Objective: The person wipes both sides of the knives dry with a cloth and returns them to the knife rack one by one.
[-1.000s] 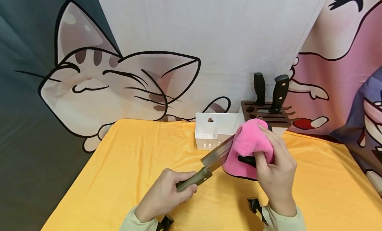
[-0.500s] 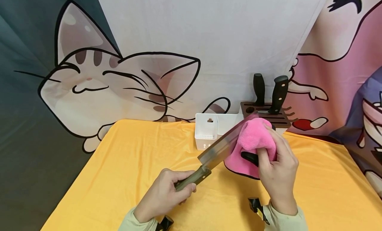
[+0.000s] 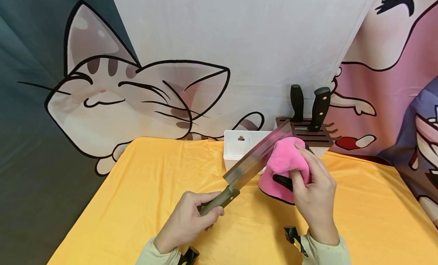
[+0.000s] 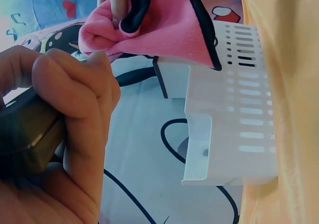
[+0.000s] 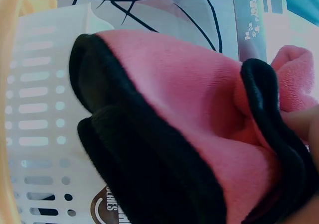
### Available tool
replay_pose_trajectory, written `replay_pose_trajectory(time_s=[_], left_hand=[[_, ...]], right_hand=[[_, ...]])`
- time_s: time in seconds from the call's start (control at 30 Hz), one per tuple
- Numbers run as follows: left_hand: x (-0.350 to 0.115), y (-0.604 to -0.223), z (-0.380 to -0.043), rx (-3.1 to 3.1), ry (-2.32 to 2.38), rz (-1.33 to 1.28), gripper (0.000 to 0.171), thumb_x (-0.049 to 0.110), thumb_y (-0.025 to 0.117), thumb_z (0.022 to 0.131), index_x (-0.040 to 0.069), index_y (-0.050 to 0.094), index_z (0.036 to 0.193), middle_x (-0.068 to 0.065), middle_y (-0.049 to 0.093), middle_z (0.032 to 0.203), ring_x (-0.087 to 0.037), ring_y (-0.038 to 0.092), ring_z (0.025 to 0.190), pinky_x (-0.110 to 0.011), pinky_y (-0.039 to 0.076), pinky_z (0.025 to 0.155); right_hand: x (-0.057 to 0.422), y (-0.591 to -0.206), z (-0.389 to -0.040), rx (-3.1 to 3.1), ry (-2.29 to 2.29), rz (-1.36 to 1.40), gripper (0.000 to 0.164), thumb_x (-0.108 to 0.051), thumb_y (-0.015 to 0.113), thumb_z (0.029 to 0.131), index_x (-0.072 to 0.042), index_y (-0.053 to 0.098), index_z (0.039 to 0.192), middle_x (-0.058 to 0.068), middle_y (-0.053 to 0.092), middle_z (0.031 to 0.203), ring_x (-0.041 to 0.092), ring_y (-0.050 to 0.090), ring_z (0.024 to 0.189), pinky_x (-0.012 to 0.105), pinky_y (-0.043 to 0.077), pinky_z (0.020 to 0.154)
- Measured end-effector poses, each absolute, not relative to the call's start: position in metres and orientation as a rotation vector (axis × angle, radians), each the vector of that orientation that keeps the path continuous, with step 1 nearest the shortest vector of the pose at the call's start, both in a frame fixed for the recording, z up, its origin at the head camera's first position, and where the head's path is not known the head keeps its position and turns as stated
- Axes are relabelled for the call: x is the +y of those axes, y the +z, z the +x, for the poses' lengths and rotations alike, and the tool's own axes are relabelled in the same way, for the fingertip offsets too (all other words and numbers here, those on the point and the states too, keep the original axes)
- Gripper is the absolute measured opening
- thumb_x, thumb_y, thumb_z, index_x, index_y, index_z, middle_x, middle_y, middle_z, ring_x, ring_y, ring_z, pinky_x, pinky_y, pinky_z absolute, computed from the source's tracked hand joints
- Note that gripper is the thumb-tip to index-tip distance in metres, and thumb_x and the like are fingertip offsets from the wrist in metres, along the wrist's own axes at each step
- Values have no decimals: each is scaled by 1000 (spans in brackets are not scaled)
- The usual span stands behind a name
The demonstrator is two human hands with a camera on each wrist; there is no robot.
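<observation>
My left hand (image 3: 189,219) grips the olive-green handle (image 3: 220,200) of a cleaver, fingers curled round it. Its broad steel blade (image 3: 248,164) slants up and to the right, over the table. A pink plush cloth (image 3: 285,158) with black edging is bunched in my right hand (image 3: 316,198), pinched between thumb and fingers. The cloth overlaps the blade's right side, while the blade's far end shows beyond it. In the left wrist view the curled left fingers (image 4: 75,84) show close up. Part of the blade (image 5: 249,25), with engraved marks, appears past the cloth in the right wrist view.
Behind the cloth stands a white perforated holder (image 3: 236,143) with a brown slotted knife block (image 3: 315,137) at its right. Two black-handled knives (image 3: 319,109) stand in the slots. A yellow cloth (image 3: 164,170) covers the table; a cartoon-printed curtain (image 3: 191,37) hangs behind.
The blade's far end, first hidden by the cloth, has come into view. The cleaver has shifted slightly up and left. The cloth moved a little right, then back left.
</observation>
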State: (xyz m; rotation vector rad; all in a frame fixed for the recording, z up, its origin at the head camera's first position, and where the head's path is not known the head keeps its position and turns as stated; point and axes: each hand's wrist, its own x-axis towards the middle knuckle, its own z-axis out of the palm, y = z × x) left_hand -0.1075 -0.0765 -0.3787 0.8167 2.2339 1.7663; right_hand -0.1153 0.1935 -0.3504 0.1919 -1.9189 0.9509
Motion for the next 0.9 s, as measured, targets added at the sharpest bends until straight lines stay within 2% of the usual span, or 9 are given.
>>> replay_pose_trajectory(time_s=[0.13,0.33,0.57,0.73,0.9], left_hand=[[-76,-380,-109,2225,1819,795,26,16,62,89,16,66,114,1,57,58,-8,49,44,-27,44,39],[-77,-380,-110,2214,1917,675,27,19,62,89,14,65,116,-4,63,70,-11,51,48,-28,46,43],[-79,-380,-112,2277,1976,604,27,20,62,89,12,65,115,-6,66,80,-13,53,54,-28,46,46],[-80,-377,-114,2373,1992,509,26,26,62,89,14,65,112,-2,68,85,-14,56,62,-26,48,54],[-85,-369,-118,2488,1982,462,28,32,64,86,20,66,111,2,68,97,-14,63,80,-27,51,68]], right_hand=[[200,-361,-119,-1982,931,202,40,4,61,76,-11,67,114,7,65,112,22,58,106,16,37,94],[200,-365,-119,-2075,918,253,43,5,61,77,-13,66,116,7,64,112,24,57,106,17,36,96],[198,-367,-116,-2203,904,231,42,0,61,80,-16,64,119,3,62,117,20,54,109,15,35,95],[199,-367,-115,-2236,883,220,42,0,61,81,-16,63,120,3,61,118,20,54,109,15,35,96],[209,-366,-110,-2249,822,213,42,0,63,79,-15,64,118,4,62,116,20,56,104,11,34,91]])
